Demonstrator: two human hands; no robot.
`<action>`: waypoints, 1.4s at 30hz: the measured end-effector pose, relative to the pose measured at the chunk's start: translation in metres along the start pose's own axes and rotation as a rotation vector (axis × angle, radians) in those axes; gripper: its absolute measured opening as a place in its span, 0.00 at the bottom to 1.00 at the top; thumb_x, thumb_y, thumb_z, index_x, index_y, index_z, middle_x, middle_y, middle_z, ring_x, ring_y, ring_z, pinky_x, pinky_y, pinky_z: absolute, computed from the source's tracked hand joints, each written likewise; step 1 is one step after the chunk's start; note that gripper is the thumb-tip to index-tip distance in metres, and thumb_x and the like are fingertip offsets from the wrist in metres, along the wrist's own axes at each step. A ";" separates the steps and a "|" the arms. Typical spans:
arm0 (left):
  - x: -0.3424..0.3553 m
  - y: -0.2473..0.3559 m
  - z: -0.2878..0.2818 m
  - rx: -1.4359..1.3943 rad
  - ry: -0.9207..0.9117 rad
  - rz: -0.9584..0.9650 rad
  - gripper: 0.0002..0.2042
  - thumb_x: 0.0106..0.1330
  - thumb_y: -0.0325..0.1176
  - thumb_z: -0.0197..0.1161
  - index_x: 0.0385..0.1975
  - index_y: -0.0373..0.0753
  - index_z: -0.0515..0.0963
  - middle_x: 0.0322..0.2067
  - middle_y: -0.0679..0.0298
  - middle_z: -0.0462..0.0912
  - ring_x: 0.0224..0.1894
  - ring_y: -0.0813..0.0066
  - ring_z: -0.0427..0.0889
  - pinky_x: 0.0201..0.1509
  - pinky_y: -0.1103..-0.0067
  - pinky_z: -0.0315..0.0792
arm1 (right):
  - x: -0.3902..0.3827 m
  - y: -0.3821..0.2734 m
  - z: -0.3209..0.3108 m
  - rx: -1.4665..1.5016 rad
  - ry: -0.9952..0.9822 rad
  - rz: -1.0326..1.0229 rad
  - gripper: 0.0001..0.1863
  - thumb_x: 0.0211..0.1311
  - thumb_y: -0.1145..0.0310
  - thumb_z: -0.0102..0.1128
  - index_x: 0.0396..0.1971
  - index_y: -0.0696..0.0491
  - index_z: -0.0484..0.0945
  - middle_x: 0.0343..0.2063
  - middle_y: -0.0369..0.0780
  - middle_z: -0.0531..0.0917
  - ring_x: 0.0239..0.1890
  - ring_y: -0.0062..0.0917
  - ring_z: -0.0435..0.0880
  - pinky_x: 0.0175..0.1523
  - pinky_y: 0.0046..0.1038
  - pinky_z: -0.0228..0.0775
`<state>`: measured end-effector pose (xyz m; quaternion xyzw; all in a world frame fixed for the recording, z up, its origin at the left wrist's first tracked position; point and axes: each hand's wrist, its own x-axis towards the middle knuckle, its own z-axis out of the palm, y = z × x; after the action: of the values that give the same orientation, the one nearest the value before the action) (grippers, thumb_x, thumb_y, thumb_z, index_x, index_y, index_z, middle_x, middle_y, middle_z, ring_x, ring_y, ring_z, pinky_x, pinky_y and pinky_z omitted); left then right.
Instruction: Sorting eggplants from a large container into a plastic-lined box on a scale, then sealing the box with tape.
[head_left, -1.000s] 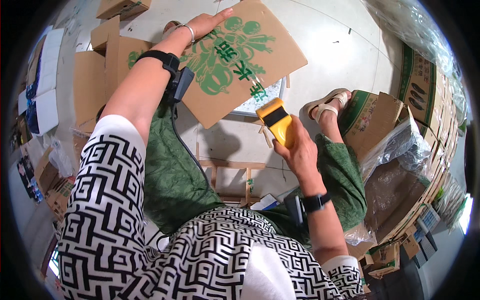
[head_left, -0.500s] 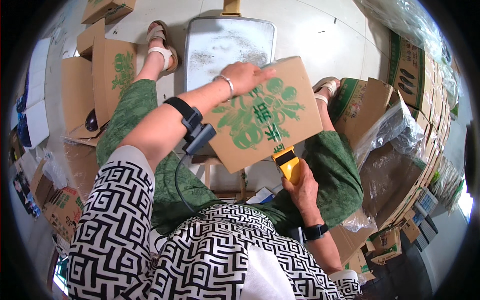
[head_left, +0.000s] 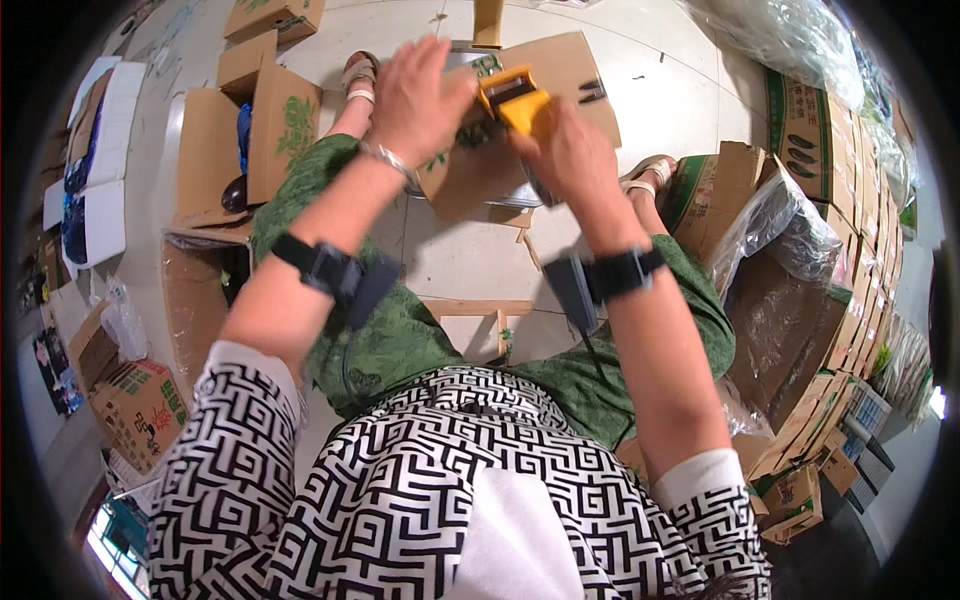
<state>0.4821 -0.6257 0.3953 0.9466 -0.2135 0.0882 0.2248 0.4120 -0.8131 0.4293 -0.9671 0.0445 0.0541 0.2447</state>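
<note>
My right hand point(head_left: 577, 150) grips a yellow tape dispenser point(head_left: 522, 108), held against the middle of a closed brown cardboard box point(head_left: 572, 62) with green print. The box sits at an angle over a metal platform point(head_left: 466, 47), which it mostly hides. To the left of the box is my left hand point(head_left: 412, 105), slightly blurred, fingers apart and holding nothing. Its thumb points toward the dispenser; whether it touches the box I cannot tell. Both hands cover part of the box's near side.
An open carton point(head_left: 222, 140) with a dark round eggplant inside stands left of my left foot. Cartons point(head_left: 815, 150) line the right side, beside an open box draped with clear plastic point(head_left: 800, 225). A yellow post point(head_left: 488, 22) rises behind the platform. A low wooden frame point(head_left: 475, 308) lies between my legs.
The box has moved away from me and turned, onto the platform area. My right hand has brought the dispenser up onto it. My left hand has come off the box's top to its left.
</note>
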 end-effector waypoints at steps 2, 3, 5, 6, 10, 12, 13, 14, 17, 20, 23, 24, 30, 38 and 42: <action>-0.042 0.017 0.012 0.120 -0.078 -0.012 0.40 0.54 0.51 0.63 0.63 0.35 0.57 0.64 0.48 0.54 0.67 0.49 0.51 0.68 0.61 0.50 | 0.036 -0.012 -0.002 -0.006 0.024 -0.023 0.30 0.48 0.50 0.65 0.39 0.60 0.70 0.28 0.53 0.81 0.35 0.46 0.81 0.39 0.41 0.74; -0.061 0.021 0.025 0.139 -0.180 -0.031 0.45 0.51 0.53 0.65 0.65 0.36 0.52 0.67 0.48 0.47 0.69 0.47 0.44 0.69 0.59 0.46 | 0.049 -0.017 0.000 0.025 0.026 0.005 0.30 0.47 0.49 0.66 0.39 0.61 0.71 0.30 0.53 0.81 0.37 0.46 0.81 0.42 0.40 0.73; -0.068 0.015 0.042 0.202 -0.361 -0.085 0.52 0.45 0.54 0.68 0.67 0.38 0.46 0.68 0.50 0.40 0.70 0.49 0.37 0.69 0.57 0.40 | 0.061 -0.029 0.001 0.063 0.023 0.017 0.30 0.47 0.49 0.66 0.39 0.62 0.72 0.32 0.54 0.81 0.39 0.46 0.81 0.45 0.39 0.73; -0.064 0.007 0.048 0.249 -0.275 -0.088 0.52 0.45 0.53 0.68 0.67 0.38 0.45 0.68 0.50 0.40 0.71 0.50 0.37 0.69 0.55 0.38 | 0.063 -0.037 -0.001 0.075 0.019 0.026 0.31 0.47 0.49 0.65 0.39 0.62 0.73 0.32 0.54 0.81 0.40 0.46 0.81 0.45 0.38 0.73; -0.037 -0.001 0.047 0.277 -0.303 -0.219 0.55 0.43 0.49 0.70 0.68 0.44 0.40 0.69 0.54 0.38 0.71 0.54 0.35 0.68 0.50 0.35 | 0.045 -0.035 0.005 0.090 0.017 0.030 0.33 0.48 0.46 0.62 0.40 0.64 0.72 0.34 0.55 0.81 0.41 0.46 0.80 0.45 0.38 0.72; -0.034 -0.007 0.047 0.300 -0.458 -0.305 0.58 0.40 0.47 0.73 0.69 0.50 0.35 0.70 0.58 0.35 0.72 0.56 0.33 0.68 0.50 0.34 | 0.011 -0.027 0.014 0.088 -0.031 0.089 0.37 0.50 0.41 0.60 0.45 0.60 0.67 0.34 0.59 0.79 0.41 0.50 0.79 0.44 0.42 0.70; -0.029 -0.006 0.047 0.295 -0.452 -0.301 0.58 0.40 0.47 0.73 0.69 0.50 0.35 0.70 0.58 0.35 0.72 0.56 0.33 0.68 0.50 0.34 | -0.003 -0.016 0.021 0.068 -0.069 0.137 0.37 0.51 0.41 0.59 0.49 0.58 0.63 0.32 0.58 0.79 0.39 0.52 0.79 0.42 0.44 0.70; -0.029 -0.004 0.043 0.290 -0.468 -0.328 0.56 0.43 0.43 0.70 0.69 0.51 0.36 0.70 0.59 0.34 0.72 0.59 0.32 0.68 0.49 0.32 | -0.020 -0.010 0.028 0.091 -0.030 0.124 0.35 0.50 0.46 0.60 0.46 0.60 0.63 0.29 0.55 0.80 0.35 0.50 0.79 0.39 0.44 0.71; -0.024 0.001 0.041 0.263 -0.485 -0.355 0.54 0.44 0.41 0.70 0.69 0.51 0.37 0.70 0.63 0.32 0.72 0.63 0.31 0.66 0.43 0.33 | -0.077 0.020 0.050 0.176 0.015 0.111 0.34 0.51 0.51 0.62 0.51 0.55 0.60 0.32 0.54 0.79 0.36 0.52 0.78 0.38 0.45 0.70; -0.019 0.006 0.039 0.264 -0.518 -0.353 0.57 0.43 0.44 0.73 0.69 0.52 0.35 0.70 0.65 0.31 0.72 0.60 0.30 0.61 0.36 0.43 | -0.122 0.043 0.062 0.196 -0.047 0.203 0.36 0.51 0.52 0.63 0.55 0.54 0.58 0.35 0.54 0.78 0.37 0.52 0.77 0.39 0.45 0.70; -0.020 -0.002 0.037 0.241 -0.526 -0.358 0.57 0.43 0.44 0.74 0.69 0.52 0.35 0.70 0.64 0.31 0.72 0.60 0.30 0.60 0.36 0.45 | -0.170 0.076 0.091 0.075 -0.132 0.223 0.42 0.49 0.52 0.65 0.61 0.51 0.54 0.38 0.52 0.78 0.38 0.50 0.78 0.41 0.44 0.71; -0.022 -0.004 0.041 0.264 -0.506 -0.348 0.57 0.42 0.44 0.74 0.69 0.51 0.37 0.70 0.63 0.31 0.72 0.59 0.31 0.60 0.36 0.46 | -0.180 0.084 0.094 0.060 -0.185 0.256 0.43 0.49 0.52 0.65 0.61 0.51 0.54 0.38 0.52 0.78 0.38 0.50 0.79 0.42 0.44 0.72; -0.032 -0.015 0.039 0.248 -0.476 -0.326 0.59 0.38 0.43 0.76 0.68 0.48 0.39 0.70 0.59 0.33 0.71 0.55 0.32 0.59 0.39 0.48 | -0.046 0.070 0.142 -0.096 -0.450 0.269 0.33 0.52 0.50 0.61 0.54 0.55 0.66 0.34 0.49 0.81 0.39 0.43 0.82 0.41 0.41 0.74; -0.023 -0.003 0.043 0.272 -0.487 -0.283 0.60 0.38 0.43 0.76 0.69 0.47 0.36 0.70 0.57 0.33 0.71 0.53 0.33 0.58 0.38 0.49 | 0.001 0.069 0.167 -0.110 -0.393 0.364 0.17 0.51 0.56 0.61 0.35 0.52 0.81 0.39 0.43 0.83 0.43 0.35 0.82 0.47 0.34 0.75; -0.020 -0.001 0.040 0.286 -0.485 -0.278 0.60 0.38 0.45 0.76 0.68 0.47 0.36 0.70 0.58 0.31 0.71 0.54 0.32 0.59 0.36 0.48 | -0.078 0.095 0.117 -0.039 -0.614 0.566 0.24 0.44 0.50 0.67 0.35 0.54 0.80 0.37 0.46 0.83 0.42 0.37 0.82 0.47 0.34 0.74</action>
<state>0.4674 -0.6360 0.3541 0.9822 -0.1149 -0.1426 0.0419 0.3147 -0.8356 0.2920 -0.8600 0.2325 0.4061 0.2035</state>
